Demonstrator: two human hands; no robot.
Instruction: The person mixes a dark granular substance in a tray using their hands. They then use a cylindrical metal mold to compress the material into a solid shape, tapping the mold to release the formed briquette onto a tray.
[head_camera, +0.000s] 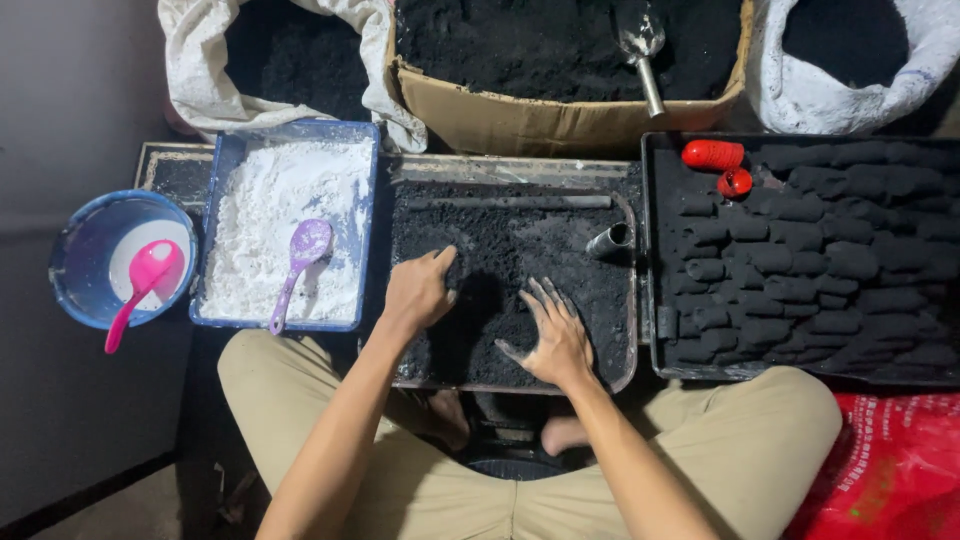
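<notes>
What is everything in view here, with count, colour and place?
metal tray of black powder: 1, dark, centre
metal tube: 1, grey, on the powder, right side
tray of moulded pieces: 1, black, right
red cylinders: 2, red, top of right tray
tub of white powder: 1, blue, left
purple spoon: 1, in the white powder
bucket: 1, blue, far left
pink spoon: 1, in the bucket
cardboard box: 1, brown, top, holds black powder
scoop: 1, metal, in the box
sacks: 2, white, top corners
left hand: on black powder
right hand: spread on black powder
</notes>
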